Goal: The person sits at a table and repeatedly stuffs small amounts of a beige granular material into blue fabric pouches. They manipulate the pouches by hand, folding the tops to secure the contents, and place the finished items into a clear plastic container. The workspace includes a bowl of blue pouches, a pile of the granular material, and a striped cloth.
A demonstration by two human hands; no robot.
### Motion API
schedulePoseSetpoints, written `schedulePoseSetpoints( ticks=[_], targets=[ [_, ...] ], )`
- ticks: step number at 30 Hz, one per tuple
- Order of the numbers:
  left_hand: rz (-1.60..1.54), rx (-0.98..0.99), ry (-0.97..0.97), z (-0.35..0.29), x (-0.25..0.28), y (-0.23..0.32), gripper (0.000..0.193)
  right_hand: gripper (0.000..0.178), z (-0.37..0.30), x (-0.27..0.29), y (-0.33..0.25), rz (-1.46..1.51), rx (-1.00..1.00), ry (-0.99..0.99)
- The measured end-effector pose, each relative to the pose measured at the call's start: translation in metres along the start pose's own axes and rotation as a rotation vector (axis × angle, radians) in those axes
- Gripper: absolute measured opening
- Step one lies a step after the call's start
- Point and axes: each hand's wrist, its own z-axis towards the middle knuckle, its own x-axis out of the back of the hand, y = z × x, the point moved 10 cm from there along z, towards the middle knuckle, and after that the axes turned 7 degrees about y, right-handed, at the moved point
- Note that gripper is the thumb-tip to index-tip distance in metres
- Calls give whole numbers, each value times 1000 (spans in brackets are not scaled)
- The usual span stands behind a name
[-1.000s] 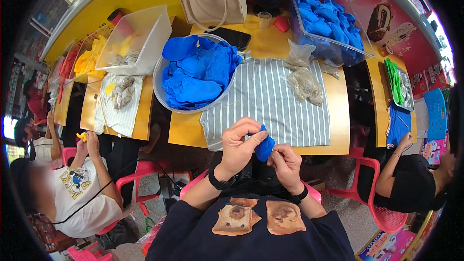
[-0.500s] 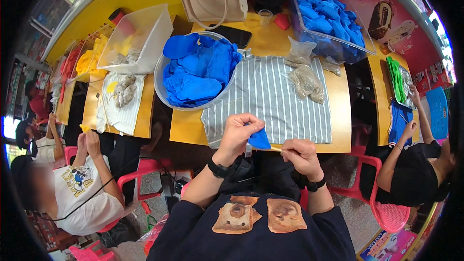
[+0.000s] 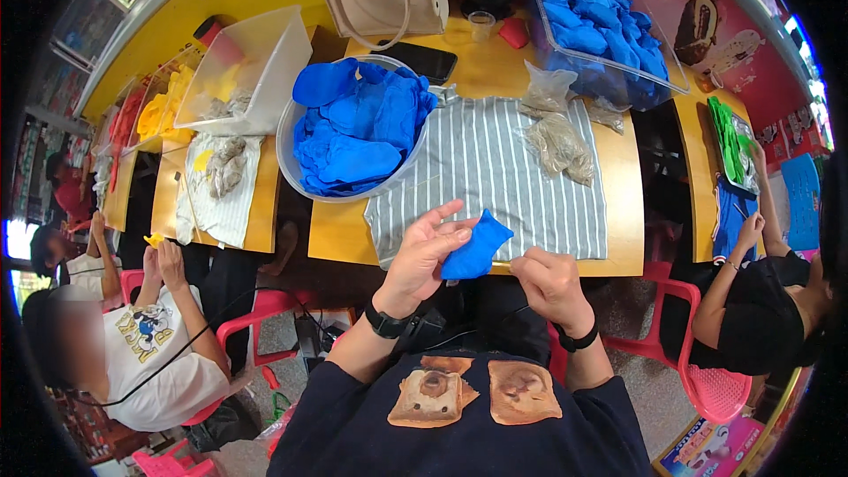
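At the near edge of the table my left hand (image 3: 426, 252) holds a small blue fabric piece (image 3: 478, 246), shaped like a little pouch with pointed corners. The thumb lies against the cloth, and the index finger is raised off it. My right hand (image 3: 554, 284) is closed in a pinch just to the right, around a thin, light-coloured stick (image 3: 502, 262). Only a short length of the stick shows between cloth and fingers, and whether its tip is inside the cloth is hidden. Beyond my hands lies a grey-and-white striped cloth (image 3: 477, 159).
A round tub (image 3: 287, 155) of blue fabric pieces stands left of the striped cloth. Clear bags of brownish filling (image 3: 561, 146) lie on its right. A clear bin (image 3: 618, 75) of blue pieces, a phone (image 3: 422, 62) and a beige bag (image 3: 384, 0) stand behind. People sit on both sides.
The blue fabric piece has turned upward and shows more of its face. My left fingers have loosened and spread, with the index finger lifted. Less of the stick shows by my right hand.
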Motion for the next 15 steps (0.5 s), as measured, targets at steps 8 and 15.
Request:
schedulePoseSetpoints(
  ticks=[8,15],
  targets=[
    [115,20,-68,11,6,-13,40,12,1,-13,-10,58,46,-110],
    [107,23,-75,14,3,-15,39,11,-5,-33,-4,286,-41,-153]
  ],
)
